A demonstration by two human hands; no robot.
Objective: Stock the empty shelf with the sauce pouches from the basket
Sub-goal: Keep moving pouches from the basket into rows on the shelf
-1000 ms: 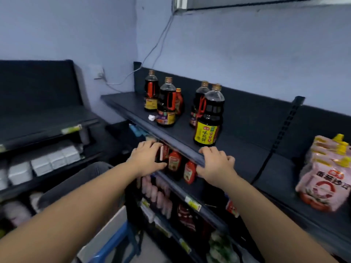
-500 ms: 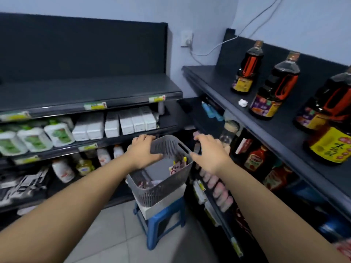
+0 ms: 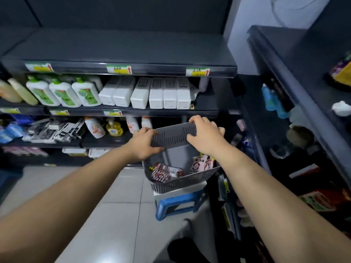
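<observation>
A grey slotted basket (image 3: 178,182) sits on a white box on top of a blue stool (image 3: 176,204), with its far wall tipped up towards me. My left hand (image 3: 143,144) grips the left end of that far wall. My right hand (image 3: 206,136) curls over its top rim at the right. Inside lie red and white sauce pouches: one bundle at the left (image 3: 165,172), another leaning at the right (image 3: 201,164). The dark top shelf (image 3: 281,54) runs along the right side.
Straight ahead, shelves hold green-label white bottles (image 3: 62,93), white boxes (image 3: 155,93) and soap bottles (image 3: 114,128) below. The right-hand shelving (image 3: 284,141) with assorted goods stands close beside the basket. Grey floor tiles (image 3: 106,215) spread to the left of the stool.
My view swung from the right-hand shelf of soy bottles down and left to the basket. Both hands left the shelf edge and took the basket's rim, and its far wall tilted up.
</observation>
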